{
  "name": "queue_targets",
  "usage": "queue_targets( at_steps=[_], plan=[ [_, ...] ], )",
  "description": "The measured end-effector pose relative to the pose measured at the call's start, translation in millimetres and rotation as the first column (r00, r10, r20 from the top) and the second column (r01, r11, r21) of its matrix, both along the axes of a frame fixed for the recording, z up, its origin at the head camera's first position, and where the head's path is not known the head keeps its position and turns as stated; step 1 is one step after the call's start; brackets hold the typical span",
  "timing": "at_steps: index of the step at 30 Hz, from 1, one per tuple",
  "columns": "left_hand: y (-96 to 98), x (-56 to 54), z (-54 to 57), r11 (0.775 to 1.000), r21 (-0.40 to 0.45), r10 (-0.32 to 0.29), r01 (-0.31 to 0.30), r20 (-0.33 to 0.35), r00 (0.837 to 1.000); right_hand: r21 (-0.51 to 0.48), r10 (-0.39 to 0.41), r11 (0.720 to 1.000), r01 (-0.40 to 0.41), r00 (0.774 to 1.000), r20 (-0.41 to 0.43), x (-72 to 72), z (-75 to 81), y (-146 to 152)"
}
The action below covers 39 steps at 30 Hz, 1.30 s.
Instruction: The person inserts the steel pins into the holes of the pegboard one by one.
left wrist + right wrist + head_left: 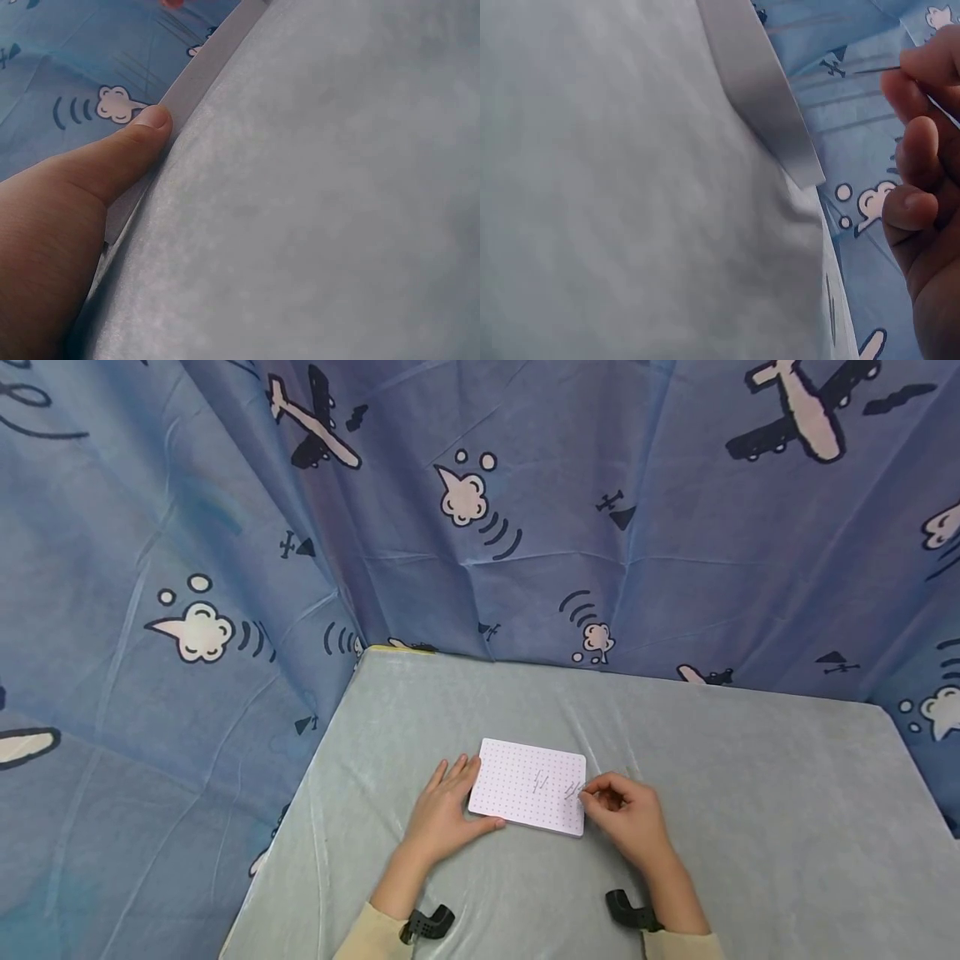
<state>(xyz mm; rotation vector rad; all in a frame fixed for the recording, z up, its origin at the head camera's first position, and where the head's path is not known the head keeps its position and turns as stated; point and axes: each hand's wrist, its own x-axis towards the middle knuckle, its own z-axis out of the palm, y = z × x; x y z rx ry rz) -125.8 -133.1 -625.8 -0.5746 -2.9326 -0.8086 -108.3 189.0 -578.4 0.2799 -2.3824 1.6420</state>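
A white rectangular board (517, 785) with a grid of small dots lies on the cloth-covered table. Several thin dark needle-like pins (540, 782) show on its face, in the middle and towards the right edge. My left hand (448, 814) rests at the board's left end, fingers along the left side and thumb on the near edge; the left wrist view shows that thumb (135, 146) against the board's side (187, 94). At the right edge my right hand (630, 818) pinches a thin pin (876, 71) between thumb and forefinger, other fingers curled.
Pale grey-green cloth (750, 793) covers the table, with slight wrinkles. Behind it and at the left hangs a blue curtain (420, 568) printed with planes and clouds. Black wrist mounts (435, 922) sit at both sleeves.
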Motion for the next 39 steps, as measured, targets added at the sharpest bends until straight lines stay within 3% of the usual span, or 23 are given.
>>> queue_targets(
  at_steps=[8, 21, 39],
  plan=[
    [-0.2, -1.0, -0.2, 1.000, -0.011, 0.005, -0.004, 0.018, 1.000, 0.037, 0.068, 0.997, -0.067, 0.997, -0.030, 0.5, -3.5, -11.3],
    [-0.8, -0.2, 1.4, 1.000, -0.011, 0.004, -0.004, 0.023, 1.000, 0.133, -0.009, 0.991, 0.011, 1.000, -0.012, 1.8, -5.5, -20.6],
    [-1.3, -0.2, 1.0, 1.000, -0.011, 0.003, -0.003, 0.007, 1.000, 0.253, -0.017, 0.966, 0.045, 0.993, -0.113, -1.2, -12.1, -25.6]
  ],
)
